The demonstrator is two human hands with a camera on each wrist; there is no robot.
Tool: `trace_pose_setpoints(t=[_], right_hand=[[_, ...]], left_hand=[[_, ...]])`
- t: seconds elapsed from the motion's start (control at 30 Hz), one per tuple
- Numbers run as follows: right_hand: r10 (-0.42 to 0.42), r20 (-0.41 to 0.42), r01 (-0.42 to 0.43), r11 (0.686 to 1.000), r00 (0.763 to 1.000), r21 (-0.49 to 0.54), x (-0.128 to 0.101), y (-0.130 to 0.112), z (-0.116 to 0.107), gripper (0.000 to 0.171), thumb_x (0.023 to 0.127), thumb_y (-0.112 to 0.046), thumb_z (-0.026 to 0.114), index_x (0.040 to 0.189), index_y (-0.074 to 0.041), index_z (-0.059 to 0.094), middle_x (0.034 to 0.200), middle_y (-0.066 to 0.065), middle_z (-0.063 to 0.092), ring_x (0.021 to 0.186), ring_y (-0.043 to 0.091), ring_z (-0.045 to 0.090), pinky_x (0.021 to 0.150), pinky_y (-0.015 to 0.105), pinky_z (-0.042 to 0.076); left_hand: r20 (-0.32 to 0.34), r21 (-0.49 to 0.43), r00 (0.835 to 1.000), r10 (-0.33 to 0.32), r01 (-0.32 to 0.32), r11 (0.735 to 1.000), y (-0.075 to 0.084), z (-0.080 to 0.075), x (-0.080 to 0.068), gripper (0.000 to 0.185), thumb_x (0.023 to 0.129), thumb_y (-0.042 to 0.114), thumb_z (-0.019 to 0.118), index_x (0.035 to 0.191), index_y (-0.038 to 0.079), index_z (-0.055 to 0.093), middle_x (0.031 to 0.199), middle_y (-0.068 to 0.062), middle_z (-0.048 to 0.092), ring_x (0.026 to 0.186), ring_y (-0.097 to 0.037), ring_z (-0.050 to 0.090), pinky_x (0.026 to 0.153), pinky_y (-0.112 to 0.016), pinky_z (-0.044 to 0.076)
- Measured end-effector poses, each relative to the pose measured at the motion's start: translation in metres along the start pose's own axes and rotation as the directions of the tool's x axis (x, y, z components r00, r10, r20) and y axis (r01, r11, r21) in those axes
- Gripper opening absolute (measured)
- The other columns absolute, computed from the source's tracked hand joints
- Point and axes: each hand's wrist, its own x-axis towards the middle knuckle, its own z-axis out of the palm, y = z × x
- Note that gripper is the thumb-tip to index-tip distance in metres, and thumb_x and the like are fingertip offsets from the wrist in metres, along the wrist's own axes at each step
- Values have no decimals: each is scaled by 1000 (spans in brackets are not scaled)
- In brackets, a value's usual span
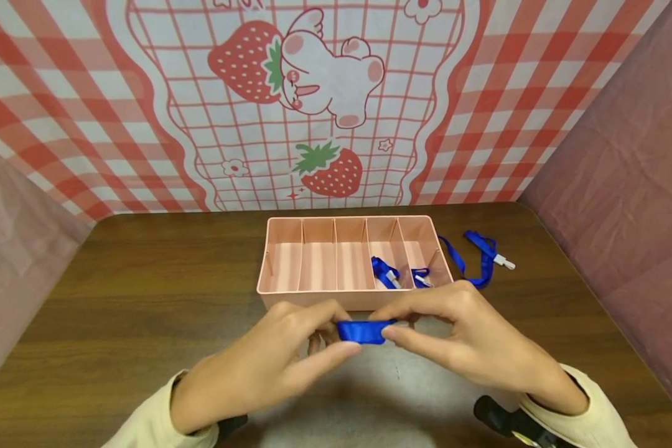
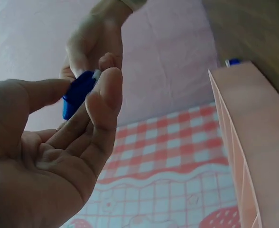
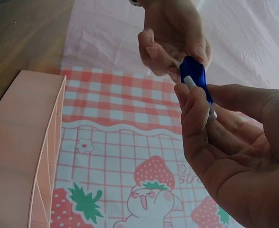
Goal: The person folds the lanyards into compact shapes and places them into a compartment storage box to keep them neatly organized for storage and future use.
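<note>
Both hands hold one folded blue lanyard (image 1: 361, 332) in front of the box. My left hand (image 1: 274, 358) pinches its left end between thumb and fingers. The right hand (image 1: 470, 336) pinches the other end, thumb on the near side. In the right wrist view, a white clip (image 3: 190, 81) shows against the blue strap by the right fingertips. Just beyond the hands stands a pink divided box (image 1: 313, 300). One blue lanyard (image 1: 384, 271) with a white clip lies in its second compartment from the right, another lanyard (image 1: 420, 274) in the rightmost one.
A loose blue lanyard (image 1: 487, 252) with a white clip lies on the brown wooden table (image 1: 162, 274), right of the box. Behind the table hangs a red-and-white checked cloth (image 1: 173, 155) with strawberries. Pink cloth (image 1: 621, 205) lines the sides.
</note>
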Motion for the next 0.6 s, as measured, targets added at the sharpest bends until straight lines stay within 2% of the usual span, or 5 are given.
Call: trace_pose_setpoints(t=[0.2, 0.27, 0.4, 0.5, 0.6], right_hand=[[-30, 18, 30, 999, 999, 10, 1, -2, 2, 28, 89, 0, 72, 111, -17, 73, 103, -11, 72, 88, 6, 67, 73, 21, 53], [-71, 12, 71, 997, 997, 16, 2, -2, 4, 28, 88, 1, 72, 111, -16, 73, 102, -10, 72, 88, 6, 66, 73, 20, 52], [-181, -13, 182, 983, 983, 27, 4, 0, 8, 24, 90, -1, 72, 109, -13, 73, 96, -7, 71, 80, 2, 61, 69, 15, 49], [-213, -20, 213, 977, 977, 18, 6, 3, 12, 19, 92, -3, 70, 109, -11, 73, 92, -6, 71, 76, 1, 58, 67, 13, 47], [-168, -38, 166, 984, 985, -61, 9, 9, 14, 14, 93, -7, 70, 105, -13, 74, 90, -9, 70, 75, 0, 58, 69, 13, 46]], left_hand=[[-12, -120, 999, -32, 31, 992, 0, -1, -2, 9, 93, 8, 69, 92, 12, 62, 72, 11, 67, 65, 8, 57, 59, -13, 50], [-11, -148, 999, -38, 36, 988, 1, -2, -3, 10, 93, 5, 68, 90, 11, 62, 72, 10, 68, 66, 7, 61, 63, -15, 53], [2, -168, 999, -37, 37, 985, 2, -4, -4, 12, 95, 2, 66, 87, 12, 62, 73, 9, 69, 67, 6, 63, 61, -15, 53], [-13, -120, 1000, -17, 16, 993, -1, -4, -7, 9, 94, 3, 66, 91, 11, 65, 74, 8, 69, 67, 7, 60, 60, -13, 51], [-44, -4, 999, -17, 17, 1000, -10, -5, -14, 8, 95, 6, 67, 103, 9, 66, 82, 7, 70, 70, 5, 60, 62, -13, 50]])
